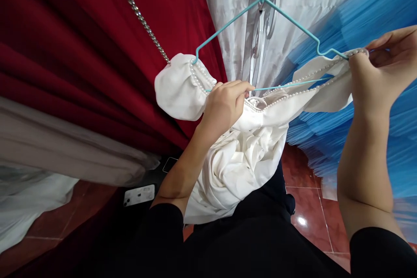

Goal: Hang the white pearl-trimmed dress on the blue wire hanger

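A white dress [241, 173] with pearl-trimmed edges and a puffed sleeve hangs on a thin teal hanger [228, 24] in front of me. My left hand [224, 102] is closed on the dress's neckline, close to the hanger's lower bar. At the right, my right hand [381, 63] pinches the pearl-edged strap of the dress at the hanger's right end. The hanger's left end sits inside the puffed sleeve [180, 87]. Below my hands the skirt bunches in folds against my body.
Red fabric [114, 52] hangs on the left, above a pale grey gown [65, 139]. Blue tulle [368, 95] fills the right side. A silvery chain [140, 15] runs down to the sleeve. A white phone [139, 195] lies at lower left. Red tiles [312, 208] cover the floor.
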The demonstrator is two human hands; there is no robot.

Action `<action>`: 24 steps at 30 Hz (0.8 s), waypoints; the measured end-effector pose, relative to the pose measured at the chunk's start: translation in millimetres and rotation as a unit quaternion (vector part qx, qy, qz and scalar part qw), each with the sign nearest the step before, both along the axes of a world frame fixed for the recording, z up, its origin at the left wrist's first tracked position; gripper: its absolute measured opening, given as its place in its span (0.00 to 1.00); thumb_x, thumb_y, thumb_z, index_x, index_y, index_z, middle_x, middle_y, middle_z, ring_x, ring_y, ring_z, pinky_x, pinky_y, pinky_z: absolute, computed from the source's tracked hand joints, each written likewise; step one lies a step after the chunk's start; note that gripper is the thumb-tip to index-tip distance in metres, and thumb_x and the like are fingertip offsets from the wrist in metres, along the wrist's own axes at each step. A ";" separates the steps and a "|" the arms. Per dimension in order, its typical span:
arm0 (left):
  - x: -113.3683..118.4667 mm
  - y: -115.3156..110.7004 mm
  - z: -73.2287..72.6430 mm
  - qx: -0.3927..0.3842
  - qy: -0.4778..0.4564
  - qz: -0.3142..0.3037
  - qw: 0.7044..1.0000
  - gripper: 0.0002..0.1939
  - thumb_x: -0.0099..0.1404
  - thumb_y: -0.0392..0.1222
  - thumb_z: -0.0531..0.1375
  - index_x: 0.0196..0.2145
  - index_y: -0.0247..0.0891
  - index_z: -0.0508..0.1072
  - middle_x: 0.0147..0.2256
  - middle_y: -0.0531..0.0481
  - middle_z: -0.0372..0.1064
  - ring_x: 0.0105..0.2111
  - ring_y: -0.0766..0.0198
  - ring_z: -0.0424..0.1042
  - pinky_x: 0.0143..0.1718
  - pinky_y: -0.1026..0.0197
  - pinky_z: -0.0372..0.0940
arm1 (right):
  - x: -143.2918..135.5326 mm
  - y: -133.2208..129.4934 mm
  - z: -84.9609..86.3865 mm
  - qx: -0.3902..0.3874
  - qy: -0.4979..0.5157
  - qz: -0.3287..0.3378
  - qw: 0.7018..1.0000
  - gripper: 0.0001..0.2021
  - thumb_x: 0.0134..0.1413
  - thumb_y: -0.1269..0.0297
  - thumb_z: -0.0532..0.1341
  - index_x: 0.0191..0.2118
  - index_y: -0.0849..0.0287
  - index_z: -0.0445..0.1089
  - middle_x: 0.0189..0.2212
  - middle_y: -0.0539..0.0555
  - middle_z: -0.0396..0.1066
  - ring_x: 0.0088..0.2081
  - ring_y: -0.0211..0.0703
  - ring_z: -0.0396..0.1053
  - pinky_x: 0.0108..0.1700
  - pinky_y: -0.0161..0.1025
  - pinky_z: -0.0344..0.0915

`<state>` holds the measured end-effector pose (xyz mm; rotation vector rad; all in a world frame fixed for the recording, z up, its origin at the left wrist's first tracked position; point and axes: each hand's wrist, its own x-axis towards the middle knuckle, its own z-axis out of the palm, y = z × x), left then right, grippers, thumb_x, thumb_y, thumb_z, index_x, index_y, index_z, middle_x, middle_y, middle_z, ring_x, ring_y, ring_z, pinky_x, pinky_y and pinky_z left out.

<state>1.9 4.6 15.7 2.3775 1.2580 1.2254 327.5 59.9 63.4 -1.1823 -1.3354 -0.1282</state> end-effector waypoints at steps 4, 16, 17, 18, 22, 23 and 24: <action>1.2 -1.1 3.0 -0.016 0.013 0.009 1.000 0.18 0.71 0.26 0.52 0.43 0.39 0.79 0.38 0.50 0.80 0.40 0.59 0.78 0.46 0.57 0.68 | -17.7 6.5 0.4 0.076 -0.051 -0.087 0.992 0.16 0.33 0.89 0.63 0.28 0.62 0.67 0.27 0.42 0.70 0.24 0.22 0.57 0.26 0.31 0.50; 5.0 -1.1 0.1 -0.005 0.043 0.042 0.998 0.17 0.72 0.26 0.52 0.44 0.39 0.79 0.40 0.51 0.80 0.43 0.58 0.79 0.48 0.55 0.62 | -72.4 -10.2 17.0 -0.061 -0.133 0.016 0.989 0.10 0.41 0.80 0.62 0.30 0.59 0.70 0.32 0.50 0.75 0.27 0.31 0.66 0.32 0.34 0.60; 4.5 -1.7 0.0 -0.004 0.045 0.042 0.998 0.17 0.72 0.26 0.52 0.45 0.39 0.78 0.40 0.51 0.80 0.43 0.58 0.79 0.48 0.55 0.61 | -71.1 -12.2 15.5 -0.073 -0.133 0.004 0.988 0.10 0.42 0.79 0.62 0.31 0.59 0.71 0.33 0.51 0.76 0.27 0.31 0.66 0.32 0.35 0.61; 4.2 -2.4 -0.1 -0.002 0.047 0.042 0.998 0.16 0.72 0.26 0.52 0.45 0.38 0.78 0.40 0.51 0.80 0.43 0.58 0.79 0.48 0.55 0.61 | -70.5 -15.2 14.1 -0.080 -0.136 -0.009 0.988 0.10 0.42 0.78 0.63 0.32 0.58 0.72 0.35 0.52 0.77 0.28 0.32 0.66 0.33 0.36 0.62; 4.8 -4.0 -0.9 0.004 0.045 0.041 0.998 0.17 0.72 0.26 0.52 0.45 0.38 0.79 0.41 0.50 0.80 0.43 0.57 0.79 0.48 0.55 0.61 | -85.8 -35.7 11.4 0.013 -0.172 -0.009 0.985 0.08 0.47 0.73 0.64 0.36 0.56 0.74 0.39 0.57 0.75 0.40 0.44 0.72 0.40 0.42 0.69; 5.4 -3.6 -1.2 0.005 0.044 0.041 0.998 0.17 0.72 0.26 0.52 0.46 0.39 0.79 0.41 0.50 0.81 0.44 0.57 0.79 0.48 0.55 0.61 | -94.6 -40.9 9.9 0.043 -0.192 0.020 0.980 0.07 0.52 0.71 0.63 0.37 0.55 0.74 0.39 0.56 0.75 0.44 0.47 0.73 0.44 0.45 0.71; 5.8 -3.0 -1.6 0.007 0.044 0.041 0.998 0.17 0.72 0.26 0.52 0.46 0.39 0.78 0.42 0.50 0.81 0.44 0.57 0.79 0.48 0.54 0.61 | -104.4 -44.8 7.0 0.055 -0.214 0.060 0.974 0.05 0.56 0.68 0.62 0.38 0.53 0.73 0.40 0.56 0.76 0.47 0.49 0.73 0.49 0.48 0.71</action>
